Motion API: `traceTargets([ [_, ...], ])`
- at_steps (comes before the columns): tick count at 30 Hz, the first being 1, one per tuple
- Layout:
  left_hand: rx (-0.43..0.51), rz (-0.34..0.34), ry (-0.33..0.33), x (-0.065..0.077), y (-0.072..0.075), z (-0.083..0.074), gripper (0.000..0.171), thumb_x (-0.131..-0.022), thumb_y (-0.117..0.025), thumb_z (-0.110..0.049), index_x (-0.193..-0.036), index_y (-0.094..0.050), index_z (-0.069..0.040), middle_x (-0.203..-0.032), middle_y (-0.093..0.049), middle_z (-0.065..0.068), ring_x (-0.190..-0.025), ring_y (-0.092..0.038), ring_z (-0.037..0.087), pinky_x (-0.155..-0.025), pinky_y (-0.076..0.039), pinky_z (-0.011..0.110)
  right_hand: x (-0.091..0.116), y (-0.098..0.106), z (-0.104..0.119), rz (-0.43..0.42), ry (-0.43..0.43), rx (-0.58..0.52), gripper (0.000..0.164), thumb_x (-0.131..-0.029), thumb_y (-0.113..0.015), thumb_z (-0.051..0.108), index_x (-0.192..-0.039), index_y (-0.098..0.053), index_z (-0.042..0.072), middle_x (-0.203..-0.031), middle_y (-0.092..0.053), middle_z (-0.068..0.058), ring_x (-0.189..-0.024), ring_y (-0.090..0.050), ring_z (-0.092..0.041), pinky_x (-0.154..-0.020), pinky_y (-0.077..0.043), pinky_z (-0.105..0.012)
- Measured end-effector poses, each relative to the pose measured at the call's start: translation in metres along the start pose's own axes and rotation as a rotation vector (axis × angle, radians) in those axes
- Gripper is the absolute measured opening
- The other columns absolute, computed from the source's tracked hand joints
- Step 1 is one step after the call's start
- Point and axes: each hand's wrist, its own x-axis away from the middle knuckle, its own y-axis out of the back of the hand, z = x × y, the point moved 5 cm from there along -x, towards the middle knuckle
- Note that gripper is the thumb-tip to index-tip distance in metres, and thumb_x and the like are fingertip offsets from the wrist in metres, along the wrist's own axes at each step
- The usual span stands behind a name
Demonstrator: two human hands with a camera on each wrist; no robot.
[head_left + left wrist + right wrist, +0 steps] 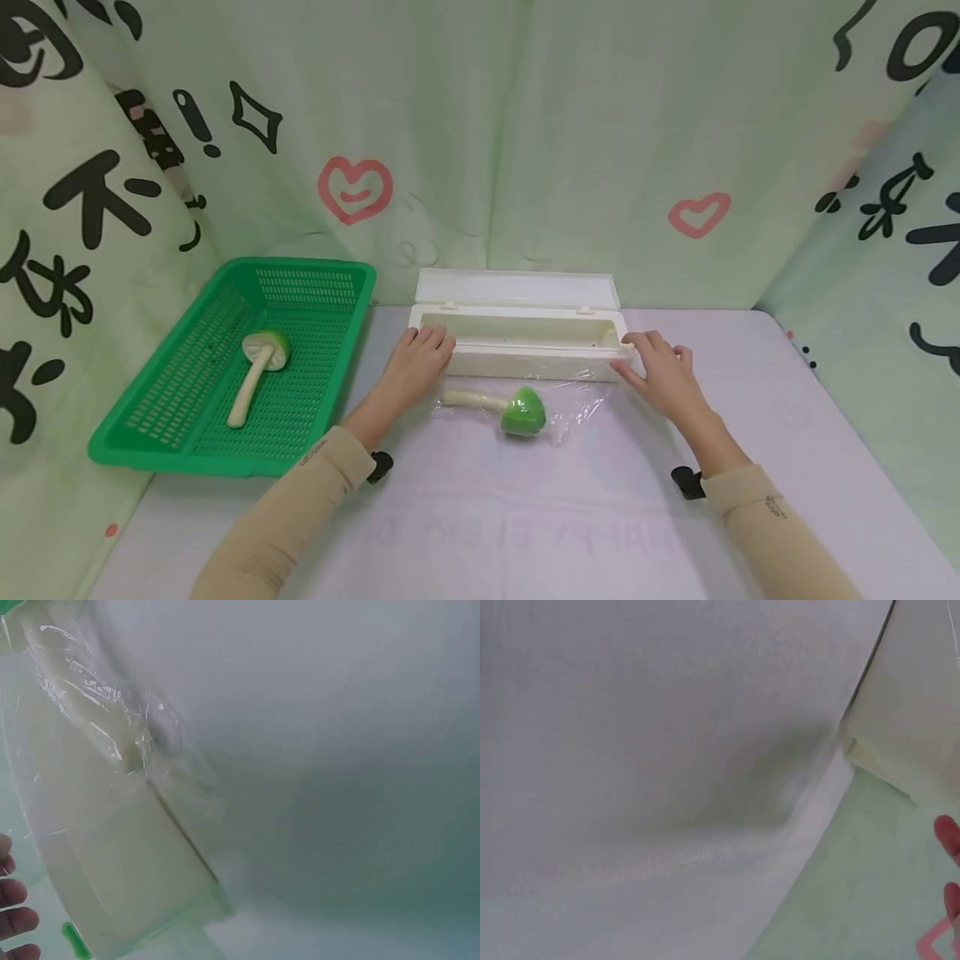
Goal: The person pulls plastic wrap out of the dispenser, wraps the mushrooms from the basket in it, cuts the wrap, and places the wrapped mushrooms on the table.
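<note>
A white long box [525,363] stands at the back of the table, its lid [517,289] raised. My left hand [420,362] rests at the box's left front corner. At the right end, my right hand [663,371] touches the corner with thumb and fingers spread. In front of the box lies a toy mushroom [522,412] with a green cap and pale stem, in clear plastic wrapping [581,408]. In the left wrist view, the wrapping [90,690] overlaps the box [142,862]; fingertips show at the left edge. The right wrist view shows two fingertips near the box's end [907,712].
On the left is a green perforated basket [348,333] with another toy mushroom [255,379] inside. A pale curtain [585,125] with printed hearts and characters hangs close behind and on both sides. A white cloth [525,517] covers the table.
</note>
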Motion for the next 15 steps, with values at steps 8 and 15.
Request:
traceTargets([
  [8, 0.07, 0.038, 0.024, 0.014, 0.0, -0.005, 0.007, -0.092, -0.048, -0.014, -0.089, -0.049, -0.008, -0.084, -0.049, 0.005, -0.078, -0.047, 0.021, -0.072, -0.037, 0.034, 0.012, 0.004, 0.02, -0.1, 0.233, -0.166, 0.009, -0.082, -0.063, 0.0, -0.087, -0.06, 0.006, -0.089, -0.055, -0.005, -0.078, -0.052, -0.02, -0.08, -0.027, -0.052],
  [15, 0.112, 0.025, 0.003, 0.026, -0.002, -0.006, 0.007, -0.09, -0.044, -0.013, -0.09, -0.05, -0.008, -0.086, -0.052, 0.005, -0.081, -0.048, 0.021, -0.074, -0.037, 0.034, 0.025, 0.009, 0.033, -0.114, 0.35, -0.358, 0.013, -0.083, -0.058, -0.003, -0.084, -0.055, 0.01, -0.082, -0.053, 0.004, -0.077, -0.045, -0.007, -0.073, -0.025, -0.038],
])
